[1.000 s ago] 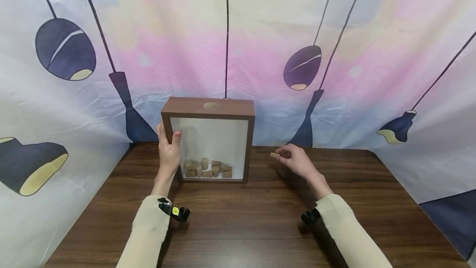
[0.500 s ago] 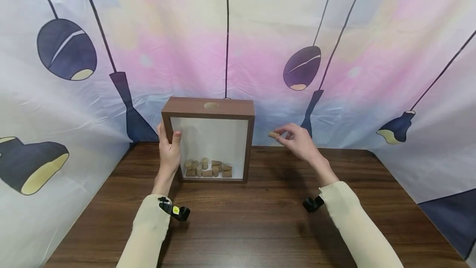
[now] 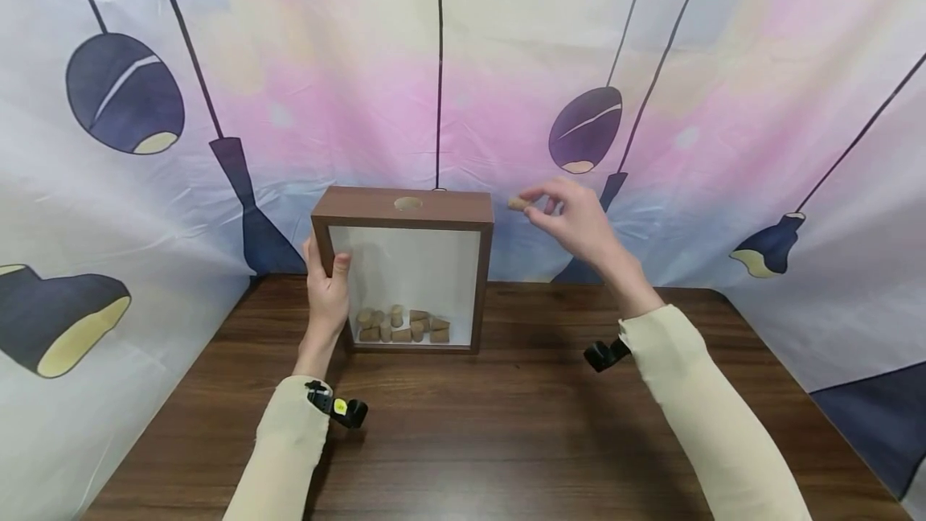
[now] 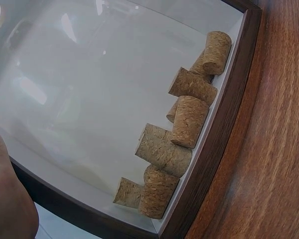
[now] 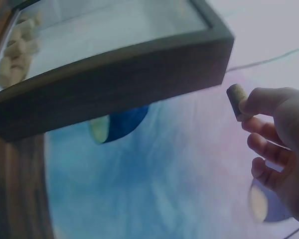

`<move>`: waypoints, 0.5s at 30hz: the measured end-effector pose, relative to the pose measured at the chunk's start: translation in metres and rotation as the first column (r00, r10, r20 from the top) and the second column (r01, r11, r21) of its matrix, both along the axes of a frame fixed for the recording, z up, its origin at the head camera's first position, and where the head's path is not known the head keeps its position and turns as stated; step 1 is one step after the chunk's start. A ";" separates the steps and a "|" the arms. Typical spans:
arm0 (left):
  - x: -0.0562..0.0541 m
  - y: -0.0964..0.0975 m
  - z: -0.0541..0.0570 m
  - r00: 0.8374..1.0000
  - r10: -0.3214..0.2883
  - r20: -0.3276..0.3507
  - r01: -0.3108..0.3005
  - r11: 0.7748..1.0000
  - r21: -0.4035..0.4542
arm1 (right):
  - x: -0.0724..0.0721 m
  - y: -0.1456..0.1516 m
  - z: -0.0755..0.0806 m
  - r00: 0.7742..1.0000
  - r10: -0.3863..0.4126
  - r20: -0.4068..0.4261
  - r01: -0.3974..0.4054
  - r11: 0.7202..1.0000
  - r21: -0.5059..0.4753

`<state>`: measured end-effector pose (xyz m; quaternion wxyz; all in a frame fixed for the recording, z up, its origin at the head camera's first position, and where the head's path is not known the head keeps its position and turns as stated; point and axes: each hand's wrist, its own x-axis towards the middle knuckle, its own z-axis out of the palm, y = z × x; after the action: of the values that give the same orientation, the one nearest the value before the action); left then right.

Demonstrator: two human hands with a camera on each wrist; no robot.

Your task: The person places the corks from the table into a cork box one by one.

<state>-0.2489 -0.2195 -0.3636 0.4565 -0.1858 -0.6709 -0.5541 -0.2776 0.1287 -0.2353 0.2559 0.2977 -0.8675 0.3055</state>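
A brown wooden shadow box [image 3: 486, 280] with a clear front stands upright on the table, a round hole [image 3: 408, 203] in its top. My left hand [image 3: 327, 296] grips its left side, thumb on the front frame and fingers behind. Several corks [image 4: 189, 119] lie heaped along the bottom inside. Raised beside the box's upper right corner, my right hand [image 3: 575, 219] pinches one cork [image 5: 236, 102] between thumb and fingertips, apart from the frame. In the left wrist view, only part of the left hand [image 4: 10, 194] shows at the edge.
The dark wooden table [image 3: 463, 441] spreads out in front of the box. A patterned cloth [image 3: 362, 63] with painted lamps hangs close behind it and along both sides. Black wrist cameras [image 3: 349, 412] sit on both forearms.
My right hand has lifted the cork from near the table up to the height of the box's top, drifting slightly left. The left hand and the box have stayed in place.
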 end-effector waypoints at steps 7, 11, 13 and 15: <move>0.000 -0.003 -0.001 1.000 -0.012 -0.005 0.012 1.000 -0.003 | 0.006 -0.032 0.036 0.995 0.093 -0.030 -0.092 0.995 0.041; 0.000 -0.005 0.000 1.000 -0.001 0.002 0.001 1.000 0.005 | 0.008 -0.057 0.050 0.988 0.147 -0.037 -0.142 0.984 0.107; 0.000 -0.006 0.000 1.000 0.001 0.005 -0.001 1.000 0.010 | 0.008 -0.069 0.055 0.987 0.155 -0.040 -0.148 0.978 0.147; 0.000 -0.006 0.000 1.000 -0.005 0.008 0.005 1.000 0.014 | 0.008 -0.080 0.059 0.987 0.156 -0.043 -0.145 0.970 0.193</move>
<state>-0.2488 -0.2255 -0.3634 0.4539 -0.1821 -0.6682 -0.5606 -0.2698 0.0492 -0.1760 0.2275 0.3942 -0.8599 0.2312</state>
